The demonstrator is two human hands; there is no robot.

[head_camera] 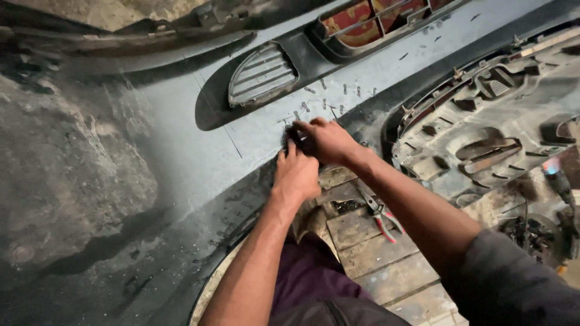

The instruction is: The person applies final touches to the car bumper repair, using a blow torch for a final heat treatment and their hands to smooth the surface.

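Note:
A grey car bumper (pixel 181 151) lies across the view with a slatted vent (pixel 261 75) in it. Rows of small metal staples (pixel 329 99) are set along a cracked seam near the bumper's lower edge. My left hand (pixel 296 175) presses on the bumper's edge just below that seam. My right hand (pixel 329 142) is closed on a small dark object (pixel 296 137) held against the bumper surface; what the object is I cannot tell.
Red-handled pliers (pixel 380 220) lie on a wooden board (pixel 368 241) below my arms. A second dusty bumper part (pixel 483 133), inner side up, lies at the right. A dark tool with a lit tip (pixel 559 181) sits at the far right.

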